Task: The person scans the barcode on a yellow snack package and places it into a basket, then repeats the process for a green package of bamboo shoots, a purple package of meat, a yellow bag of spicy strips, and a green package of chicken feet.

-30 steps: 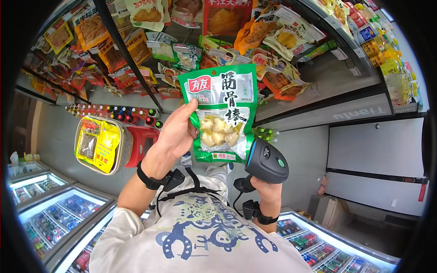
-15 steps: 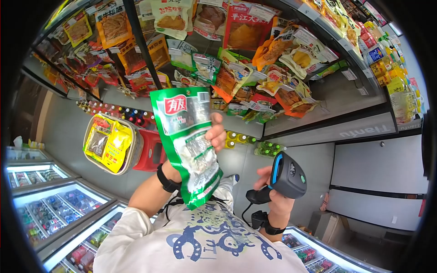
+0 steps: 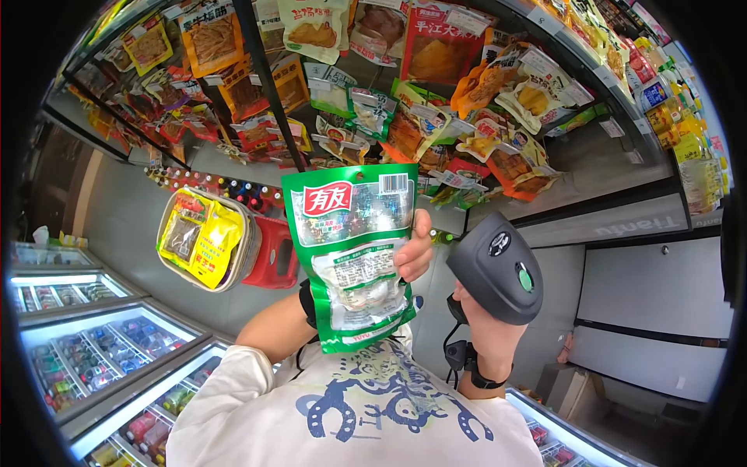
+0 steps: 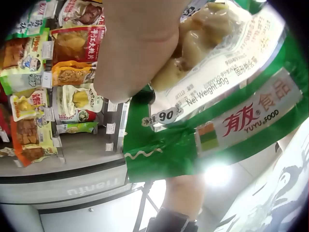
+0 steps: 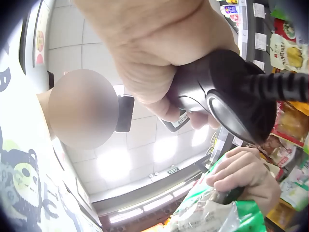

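My left hand (image 3: pixel 415 249) grips a green and silver vacuum-sealed snack packet (image 3: pixel 362 257), its fingers curled over the right edge and the palm hidden behind. The printed back faces up in the head view, with a barcode (image 3: pixel 394 184) at the top right corner. Pale food pieces (image 4: pixel 198 41) show through the clear front in the left wrist view. To the right, my right hand (image 3: pixel 490 335) is wrapped round the handle of a black barcode scanner (image 3: pixel 498 268). The scanner head stands beside the packet, a gap apart. Its cable (image 5: pixel 282 87) trails from the handle's end.
Racks of hanging snack packets (image 3: pixel 443 47) fill the far side. On the left, a tub (image 3: pixel 247 249) holding a yellow packet (image 3: pixel 218 249) stands on a red stool (image 3: pixel 274 253). Bottles (image 3: pixel 226 187) line the floor behind it. Lit glass-topped freezers (image 3: pixel 109 354) stand at the near left.
The packet has turned from its clear front to its printed back, and my left fingers now show at its right edge. My right hand has raised and turned the scanner.
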Tool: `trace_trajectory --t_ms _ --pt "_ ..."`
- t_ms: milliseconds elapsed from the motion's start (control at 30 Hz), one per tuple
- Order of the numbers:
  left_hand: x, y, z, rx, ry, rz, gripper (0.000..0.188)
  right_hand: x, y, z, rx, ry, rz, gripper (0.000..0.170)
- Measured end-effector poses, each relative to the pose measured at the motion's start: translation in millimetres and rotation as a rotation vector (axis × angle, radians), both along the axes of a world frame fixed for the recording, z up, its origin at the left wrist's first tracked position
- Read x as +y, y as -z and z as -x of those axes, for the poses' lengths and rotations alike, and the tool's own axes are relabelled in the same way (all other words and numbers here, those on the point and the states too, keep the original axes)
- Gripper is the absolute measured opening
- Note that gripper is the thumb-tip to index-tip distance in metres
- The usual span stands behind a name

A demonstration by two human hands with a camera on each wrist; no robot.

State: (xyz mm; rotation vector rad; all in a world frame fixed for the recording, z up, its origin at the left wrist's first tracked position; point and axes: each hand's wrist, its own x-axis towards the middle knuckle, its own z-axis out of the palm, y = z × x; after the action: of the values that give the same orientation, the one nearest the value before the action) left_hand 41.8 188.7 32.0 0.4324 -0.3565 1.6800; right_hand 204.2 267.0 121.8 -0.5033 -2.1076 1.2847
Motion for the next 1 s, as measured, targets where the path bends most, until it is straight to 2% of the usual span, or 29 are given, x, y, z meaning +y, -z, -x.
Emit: trace_trajectory --t_ms 67,133,167,200,233,300,400,467,533,600,700,767,833,900,1000 --pt "6.0 9.7 -3.7 -0.011 -0.013 -0.017 0.059 -4.2 -5.7 6.6 0.015 0.08 0.045 0.021" --pt "3.4 -12.9 -2.0 -0.012 -0.053 -0.086 0.057 -6.9 -11.8 12.1 0.028 0.064 0.084 0.02" --pt "-7.6 -38.7 1.8 -0.028 -0.032 0.016 0.056 -12.0 -15.8 16.9 0.066 0.067 0.204 0.02" --pt "-5.1 -33.3 3.1 -0.027 -0.027 0.018 0.056 -15.9 -20.4 21.6 0.107 0.07 0.324 0.02" --pt "-0.8 -23.2 4.6 0.044 -0.072 -0.015 0.056 -18.3 -27.8 26.0 0.109 0.077 0.326 0.02" --pt "-1.4 -23.4 5.4 0.103 -0.118 -0.037 0.058 -20.1 -40.2 33.5 0.222 -0.168 0.448 0.02" --pt "5.1 -8.9 8.7 0.127 -0.121 -0.049 0.06 -15.1 -26.1 36.7 0.323 -0.247 0.403 0.019" --pt "12.4 14.2 9.1 0.132 -0.112 -0.094 0.062 -15.4 -27.3 38.5 0.299 -0.226 0.415 0.019" --pt "14.1 13.6 9.5 0.156 -0.173 -0.149 0.064 -15.7 -26.4 39.3 0.275 -0.207 0.429 0.019" --pt "7.5 6.9 11.9 0.129 -0.134 -0.119 0.068 -15.7 -22.5 39.1 0.276 -0.206 0.435 0.021" --pt "-0.9 -5.9 13.7 0.145 -0.136 -0.064 0.069 -17.5 -26.0 38.0 0.211 -0.177 0.451 0.022" --pt "-9.1 -21.9 13.6 0.08 -0.074 0.067 0.068 -16.6 -20.8 36.6 0.215 -0.186 0.432 0.022" --pt "-9.9 -20.2 12.2 0.081 -0.084 0.076 0.068 -17.4 -20.3 35.6 0.219 -0.197 0.412 0.023" --pt "-6.2 -10.5 11.0 0.083 -0.094 0.084 0.068 -20.3 -23.9 34.0 0.126 -0.12 0.475 0.026" --pt "3.4 12.6 9.6 0.149 -0.151 -0.031 0.066 -19.3 -18.8 29.0 0.128 -0.134 0.508 0.028"
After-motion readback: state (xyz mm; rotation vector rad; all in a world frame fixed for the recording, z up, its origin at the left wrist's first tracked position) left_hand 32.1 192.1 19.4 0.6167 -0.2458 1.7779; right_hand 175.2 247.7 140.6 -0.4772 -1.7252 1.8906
